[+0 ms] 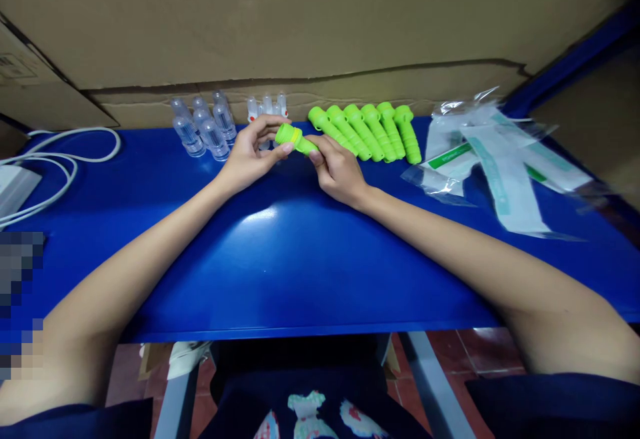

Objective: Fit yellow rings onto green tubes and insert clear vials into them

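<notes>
Both of my hands hold one bright green plastic tube just above the blue table, near its far edge. My right hand grips the tube's body with curled fingers. My left hand pinches its wide cap end between thumb and fingertips. Right behind them, a row of several matching green tubes lies side by side on the table.
Several clear plastic vials and small white capped pieces stand at the back left. Clear packaging bags lie at the right. A white cable loops at the left. Cardboard walls the back.
</notes>
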Action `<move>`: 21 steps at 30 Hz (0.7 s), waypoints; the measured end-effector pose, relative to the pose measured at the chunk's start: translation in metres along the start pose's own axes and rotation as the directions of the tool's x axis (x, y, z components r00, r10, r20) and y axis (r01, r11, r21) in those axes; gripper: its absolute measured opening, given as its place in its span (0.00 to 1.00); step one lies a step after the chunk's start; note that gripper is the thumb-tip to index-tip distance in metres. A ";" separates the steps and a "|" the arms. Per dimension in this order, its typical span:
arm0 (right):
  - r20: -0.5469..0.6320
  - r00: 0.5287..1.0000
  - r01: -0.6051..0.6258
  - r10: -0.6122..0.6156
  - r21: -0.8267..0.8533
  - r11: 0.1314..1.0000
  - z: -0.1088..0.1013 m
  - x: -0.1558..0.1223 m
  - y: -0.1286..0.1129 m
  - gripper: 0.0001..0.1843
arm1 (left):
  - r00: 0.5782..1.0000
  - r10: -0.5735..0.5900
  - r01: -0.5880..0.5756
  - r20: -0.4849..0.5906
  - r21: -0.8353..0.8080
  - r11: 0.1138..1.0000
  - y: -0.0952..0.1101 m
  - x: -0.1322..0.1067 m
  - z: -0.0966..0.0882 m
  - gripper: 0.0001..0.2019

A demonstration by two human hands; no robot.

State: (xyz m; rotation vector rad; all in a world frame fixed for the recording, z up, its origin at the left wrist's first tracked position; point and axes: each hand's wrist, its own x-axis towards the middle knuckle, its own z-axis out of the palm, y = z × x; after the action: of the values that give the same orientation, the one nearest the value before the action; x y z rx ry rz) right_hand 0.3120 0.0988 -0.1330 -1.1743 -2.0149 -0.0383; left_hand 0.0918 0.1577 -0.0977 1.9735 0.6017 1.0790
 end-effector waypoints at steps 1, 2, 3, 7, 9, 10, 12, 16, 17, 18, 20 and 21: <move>0.005 1.000 0.003 -0.003 -0.002 1.000 0.000 0.000 0.000 0.36 | 1.000 -0.015 0.015 -0.005 0.000 1.000 0.002 -0.001 0.001 0.33; 0.011 1.000 0.006 -0.006 -0.005 1.000 0.000 -0.001 0.001 0.35 | 1.000 -0.024 0.024 -0.010 0.002 1.000 0.003 -0.001 0.002 0.33; 0.017 1.000 0.008 -0.008 -0.009 1.000 -0.001 -0.001 0.001 0.33 | 1.000 -0.027 0.027 -0.014 0.004 1.000 0.005 -0.002 0.002 0.32; 0.042 0.998 0.041 -0.040 -0.018 0.999 -0.003 -0.001 -0.003 0.29 | 1.000 -0.019 0.019 0.011 0.026 0.999 0.016 0.000 -0.003 0.27; 0.065 0.995 0.075 -0.074 -0.010 0.997 -0.004 -0.001 -0.005 0.27 | 0.998 -0.025 0.022 0.065 0.044 0.999 0.023 0.001 -0.010 0.22; 0.079 0.993 0.091 -0.091 -0.003 0.996 -0.004 0.000 -0.006 0.26 | 0.994 -0.042 0.037 0.097 0.050 0.998 0.027 0.002 -0.013 0.20; 0.094 0.989 0.114 -0.115 0.012 0.993 -0.005 0.000 -0.008 0.25 | 0.986 -0.090 0.083 0.139 0.058 0.995 0.033 0.003 -0.020 0.19; 0.093 0.987 0.127 -0.128 0.020 0.992 -0.004 0.001 -0.007 0.23 | 0.977 -0.153 0.147 0.149 0.051 0.988 0.037 0.003 -0.025 0.23; 0.096 0.988 0.124 -0.125 0.020 0.992 -0.003 0.001 -0.006 0.23 | 0.976 -0.158 0.153 0.148 0.045 0.987 0.037 0.003 -0.026 0.24; 0.100 0.988 0.119 -0.120 0.018 0.993 -0.003 0.000 -0.006 0.22 | 0.976 -0.162 0.158 0.147 0.040 0.987 0.037 0.003 -0.026 0.25; 0.109 0.988 0.111 -0.112 0.017 0.994 -0.003 0.000 -0.006 0.22 | 0.975 -0.168 0.164 0.146 0.040 0.986 0.036 0.003 -0.025 0.26; 0.111 0.988 0.109 -0.110 0.018 0.994 -0.002 0.000 -0.006 0.22 | 0.974 -0.171 0.167 0.145 0.043 0.985 0.036 0.003 -0.025 0.26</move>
State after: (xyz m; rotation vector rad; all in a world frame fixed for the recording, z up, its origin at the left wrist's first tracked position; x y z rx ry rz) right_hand 0.3094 0.0948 -0.1294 -1.0781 -2.1745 -0.0155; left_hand 0.0730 0.1494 -0.0592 1.9688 0.6943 0.8157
